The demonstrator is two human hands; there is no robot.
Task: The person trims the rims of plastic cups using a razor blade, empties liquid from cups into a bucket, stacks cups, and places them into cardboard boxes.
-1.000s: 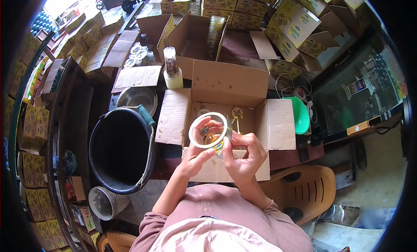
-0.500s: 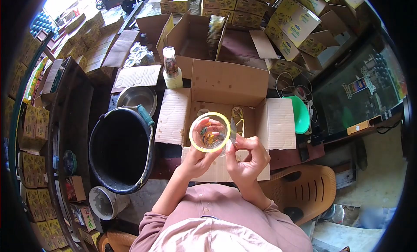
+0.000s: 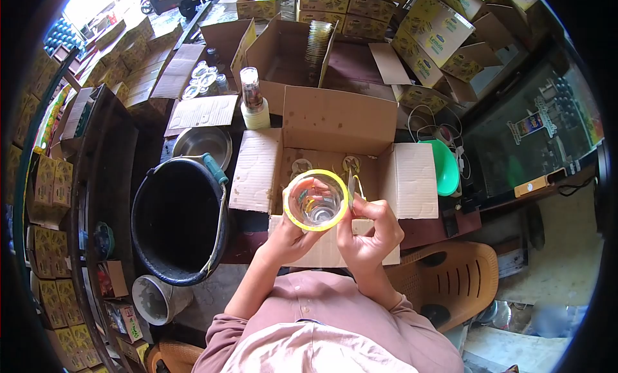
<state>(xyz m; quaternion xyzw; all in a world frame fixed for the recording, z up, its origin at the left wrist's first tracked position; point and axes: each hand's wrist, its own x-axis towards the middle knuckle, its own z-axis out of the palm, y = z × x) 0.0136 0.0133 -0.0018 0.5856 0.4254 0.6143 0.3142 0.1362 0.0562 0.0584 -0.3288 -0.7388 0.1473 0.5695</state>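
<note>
A clear plastic cup [image 3: 322, 214] with a yellow rim is in my left hand [image 3: 288, 239], whose fingers wrap round its wall. Its mouth tilts up toward me, and fingers show through the clear side. At the rim's right edge my right hand [image 3: 373, 234] is closed in a pinch on a thin, flat grey piece [image 3: 351, 189], seen nearly edge-on. A thin yellow strip [image 3: 360, 187] shows just beyond that piece; whether it is joined to the rim I cannot tell. Below the hands stands an open cardboard box [image 3: 341, 119] with round items on its bottom.
To the left are a black bucket [image 3: 145, 225] and a metal bowl [image 3: 222, 138]. Stacked cups [image 3: 256, 115] stand behind the box's left flap. A green bowl [image 3: 444, 167] sits at the right, above a brown plastic chair [image 3: 467, 279]. Another box holds nested cups [image 3: 318, 48].
The cup has shifted slightly right and down, and its inside shows more clearly. My right hand has moved slightly right with the grey piece, still beside the rim.
</note>
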